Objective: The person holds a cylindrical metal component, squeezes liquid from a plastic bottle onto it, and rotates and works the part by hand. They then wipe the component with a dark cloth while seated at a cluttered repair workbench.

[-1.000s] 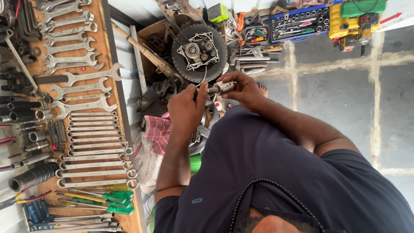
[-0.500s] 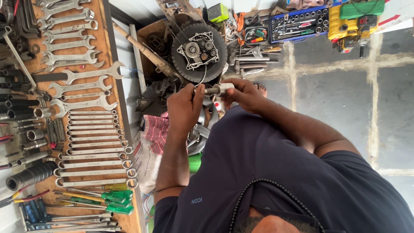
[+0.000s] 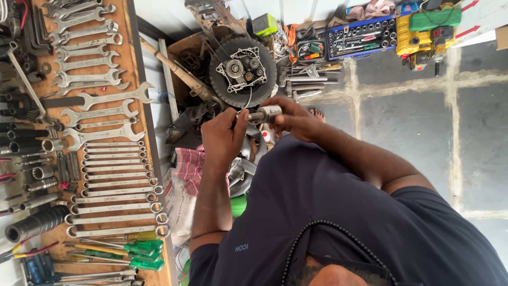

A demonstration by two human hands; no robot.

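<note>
A small metal cylinder (image 3: 264, 113) is held up between both hands above a cluttered workshop floor (image 3: 413, 122), just in front of a round, toothed engine wheel (image 3: 242, 71) with its gears exposed. The right hand (image 3: 296, 119) is wrapped around one end of the cylinder, fingers curled and pressed together over it. The fingertips of the left hand (image 3: 225, 137) are pinched together at the other end; whether a thin tool is also pinched there cannot be told.

A wooden board (image 3: 132, 122) hung with spanners in graded rows is seen to the left, with green-handled screwdrivers (image 3: 143, 249) at its lower end. A blue socket case (image 3: 360, 37) and a yellow power tool (image 3: 423, 37) are laid out beyond the wheel, and a checked cloth (image 3: 190, 164) is bunched under the left forearm.

The work appears best done with the cylinder kept steady and level by the right hand while the finer handling is left to the left fingertips. The piece is held over loose parts and scrap, so anything small that is dropped is likely to be hard to find; a firm pinch and a short reach are judged wise
</note>
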